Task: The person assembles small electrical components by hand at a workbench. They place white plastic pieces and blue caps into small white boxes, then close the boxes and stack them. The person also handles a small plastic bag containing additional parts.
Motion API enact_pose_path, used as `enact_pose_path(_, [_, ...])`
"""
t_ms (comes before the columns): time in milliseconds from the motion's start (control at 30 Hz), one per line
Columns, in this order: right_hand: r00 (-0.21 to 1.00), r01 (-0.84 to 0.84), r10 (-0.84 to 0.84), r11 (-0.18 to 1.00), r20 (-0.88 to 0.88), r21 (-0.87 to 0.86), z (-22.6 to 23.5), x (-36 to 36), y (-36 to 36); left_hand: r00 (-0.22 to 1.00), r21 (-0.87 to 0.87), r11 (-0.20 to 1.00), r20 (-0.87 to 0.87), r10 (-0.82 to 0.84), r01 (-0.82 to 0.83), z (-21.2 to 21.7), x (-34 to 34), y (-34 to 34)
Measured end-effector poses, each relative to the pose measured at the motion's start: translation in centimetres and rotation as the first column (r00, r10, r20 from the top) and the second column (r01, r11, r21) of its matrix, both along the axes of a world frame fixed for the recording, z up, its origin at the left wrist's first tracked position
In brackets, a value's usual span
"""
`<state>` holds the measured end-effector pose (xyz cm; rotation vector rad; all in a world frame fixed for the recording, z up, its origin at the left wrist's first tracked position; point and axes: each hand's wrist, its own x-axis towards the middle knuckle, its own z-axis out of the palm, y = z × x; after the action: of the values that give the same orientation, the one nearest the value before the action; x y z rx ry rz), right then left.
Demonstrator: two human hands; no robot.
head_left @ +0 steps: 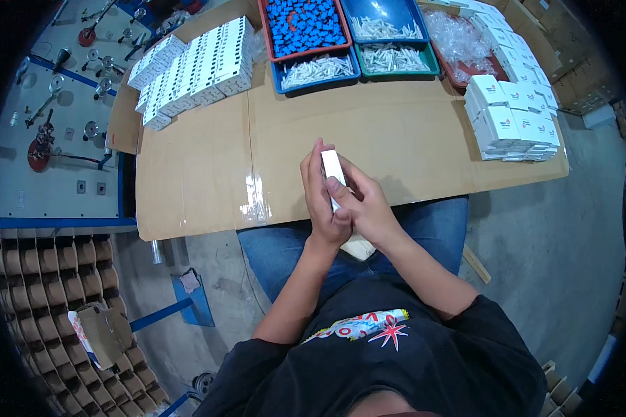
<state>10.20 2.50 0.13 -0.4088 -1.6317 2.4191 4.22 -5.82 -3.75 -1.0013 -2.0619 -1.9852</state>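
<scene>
A small white carton (332,165) stands between my two hands, above the near edge of the cardboard-covered table (355,132). My left hand (316,194) presses on its left side with the fingers pointing away from me. From the right, my right hand (371,207) closes round it, the thumb lying across its near face. The lower part of the carton is hidden by my palms. Both hands are over my lap, close together at the wrists.
White cartons (205,66) stand in rows at the back left; more cartons (511,118) are stacked at the right. At the back, a red tray (306,53) holds blue pieces; blue trays (320,85) and a green tray (403,74) hold white sticks. Clear plastic bags (455,42) lie beside them.
</scene>
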Motion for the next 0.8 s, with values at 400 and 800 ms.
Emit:
enact_pose_path(400, [0.999,0.047,-0.046,0.991,-0.004,0.124,0.2,1.0,-1.6,0.992,0.076,0.989,-0.014,0.128,-0.126,-0.2,0.0,0.0])
enact_pose_path(800, [0.943,0.222,-0.134,0.936,-0.305,0.274,-1.1,0.4,0.6,0.994,0.028,1.0,0.111,-0.016,0.013,0.4,0.6,0.6])
